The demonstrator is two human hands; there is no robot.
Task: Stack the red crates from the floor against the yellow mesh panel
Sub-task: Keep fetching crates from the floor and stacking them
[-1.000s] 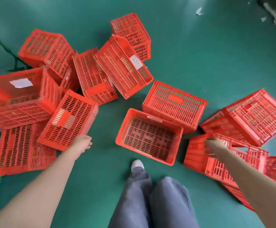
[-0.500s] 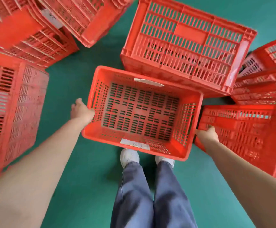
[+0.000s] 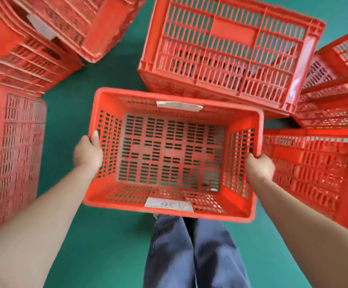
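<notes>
The red crate [image 3: 169, 154] the person is after sits mouth-up right in front of them, over the green floor [image 3: 69, 113], with other crates close around it. A white label [image 3: 169, 204] is stuck on its near rim; there is handwriting on it, maybe two or three pale marks, but I can't read it. A strip of whitish tape [image 3: 179, 106] lies on the far rim with nothing legible on it.

The left hand [image 3: 88, 152] has its grip clamped on the left rim, thumb hooked over the edge, the fingers hidden behind the wall. The right hand [image 3: 260, 166] grips the right rim the same way, its fingers curled over the edge.

Behind it an overturned crate [image 3: 231, 48] shows its slotted bottom and seems to touch the far rim. The crate on the right [image 3: 314, 163] lies just beside the right hand, cut off by the frame. The crates on the left [image 3: 13, 152] are blurred; one at the top carries a white patch [image 3: 42, 28], too smeared to read.

Half a second ago the right hand was down in the gap beside the crate and both shoes showed below it. Now the crate's near edge covers them, leaving the blue trousers [image 3: 189, 252] and a sliver of shoe [image 3: 155, 216], and the crate looms larger.
</notes>
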